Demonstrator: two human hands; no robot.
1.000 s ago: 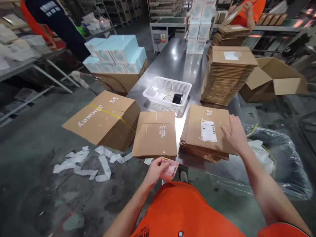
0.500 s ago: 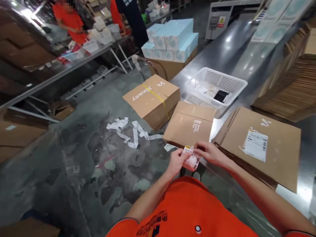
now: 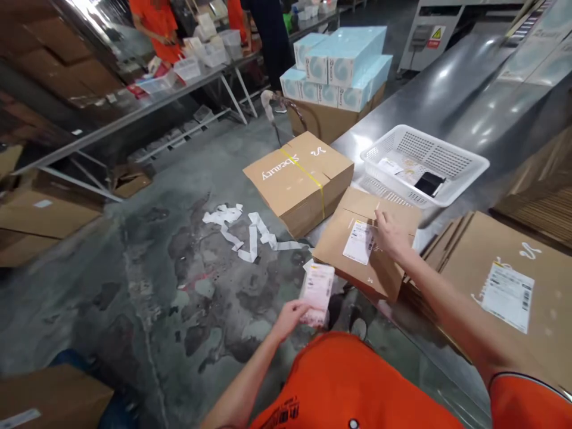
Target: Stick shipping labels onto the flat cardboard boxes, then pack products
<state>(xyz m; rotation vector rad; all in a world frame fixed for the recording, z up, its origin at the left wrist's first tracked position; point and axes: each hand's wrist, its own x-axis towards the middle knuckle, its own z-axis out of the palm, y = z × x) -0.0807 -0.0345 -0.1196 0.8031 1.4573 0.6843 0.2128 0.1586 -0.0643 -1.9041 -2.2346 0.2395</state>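
Note:
My left hand (image 3: 291, 317) pinches the lower edge of a stack of white printed labels (image 3: 318, 292) in front of my body. Over the middle cardboard piece (image 3: 330, 238), my right hand (image 3: 391, 232) touches the right side of a shipping label (image 3: 358, 242) that lies on the cardboard; what its fingertips hold, if anything, is hidden. To the right, another flat carton (image 3: 478, 250) bears a similar label (image 3: 508, 296). Behind the middle piece sits a bundle of flat cartons (image 3: 304, 173) tied with a yellow strap.
A white basket (image 3: 465, 164) with a black item stands on the metal table (image 3: 402, 95). Pale blue boxes (image 3: 344, 65) are stacked behind. White paper strip (image 3: 253, 238) lies on the floor. People in orange and dark clothing stand at a far table (image 3: 134, 107).
My right hand has left the label stack and moved up onto the middle cardboard, where a label now lies. My left hand has moved left with the stack. The view has shifted.

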